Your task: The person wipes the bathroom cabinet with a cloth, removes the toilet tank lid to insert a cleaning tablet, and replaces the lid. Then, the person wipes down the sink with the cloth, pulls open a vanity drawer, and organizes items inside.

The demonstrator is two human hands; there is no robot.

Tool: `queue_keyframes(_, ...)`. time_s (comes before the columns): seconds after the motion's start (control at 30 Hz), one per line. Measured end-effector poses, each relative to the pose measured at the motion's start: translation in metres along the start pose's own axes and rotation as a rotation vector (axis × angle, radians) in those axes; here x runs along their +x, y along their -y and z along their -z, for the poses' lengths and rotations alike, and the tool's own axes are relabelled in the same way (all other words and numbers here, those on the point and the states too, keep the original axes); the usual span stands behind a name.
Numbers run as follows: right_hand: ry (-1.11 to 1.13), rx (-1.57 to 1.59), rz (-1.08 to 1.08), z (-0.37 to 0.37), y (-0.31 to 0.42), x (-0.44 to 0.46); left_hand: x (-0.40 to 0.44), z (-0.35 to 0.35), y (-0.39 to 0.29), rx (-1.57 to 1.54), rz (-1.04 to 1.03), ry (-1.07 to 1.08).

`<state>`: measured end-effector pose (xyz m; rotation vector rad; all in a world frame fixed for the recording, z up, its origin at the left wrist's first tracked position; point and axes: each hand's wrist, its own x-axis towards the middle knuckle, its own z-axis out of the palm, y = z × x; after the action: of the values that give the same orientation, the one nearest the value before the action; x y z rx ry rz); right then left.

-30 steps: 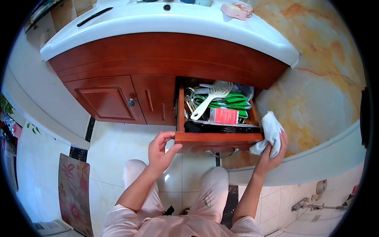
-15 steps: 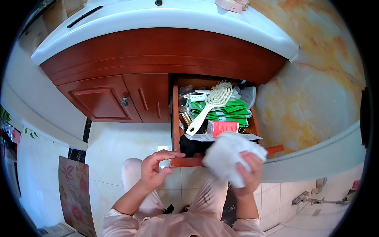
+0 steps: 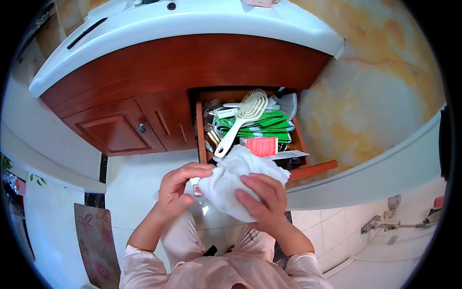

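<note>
A white cloth [image 3: 231,180] is bunched in my right hand [image 3: 264,197], whose fingers press on its top. It covers much of the front panel [image 3: 315,169] of the pulled-out drawer. My left hand [image 3: 178,188] is at the cloth's left edge, thumb and fingers apart; its fingertips are close to the cloth, and I cannot tell whether they touch it. Inside the drawer, a pale hairbrush [image 3: 243,120] lies across green packaging [image 3: 269,125]. A red and white box [image 3: 260,146] sits just beyond the cloth.
The drawer belongs to a reddish-brown vanity cabinet [image 3: 115,127] under a white basin [image 3: 202,19]. A marbled wall [image 3: 370,111] stands to the right. A floral mat [image 3: 96,241] lies on the tiled floor at left.
My right hand has brought the cloth leftward along the drawer front. My left hand has let go of the panel's left end and shifted slightly up and left. The view has moved a little.
</note>
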<state>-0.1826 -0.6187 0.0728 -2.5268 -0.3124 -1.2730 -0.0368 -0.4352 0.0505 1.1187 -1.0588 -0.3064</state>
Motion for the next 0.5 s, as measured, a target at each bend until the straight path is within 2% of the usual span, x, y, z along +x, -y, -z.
queue_keyframes(0.13,0.04,0.024,0.067,0.006,-0.014,-0.009,-0.008,-0.004,-0.007,0.048,0.078,-0.05)
queue_keyframes(0.17,0.038,-0.045,0.059,0.014,-0.024,-0.015,-0.009,-0.004,-0.005,0.073,0.022,-0.032)
queue_keyframes(0.27,-0.033,-0.171,-0.087,0.048,-0.051,-0.037,-0.011,-0.002,-0.005,0.205,-0.02,0.044)
queue_keyframes(0.43,-0.274,-0.222,-0.344,0.063,-0.07,-0.051,-0.012,-0.008,-0.001,0.217,-0.064,-0.024)
queue_keyframes(0.5,-0.273,-0.228,-0.323,0.052,-0.062,-0.048,-0.013,-0.01,0.002,0.18,-0.063,-0.057)
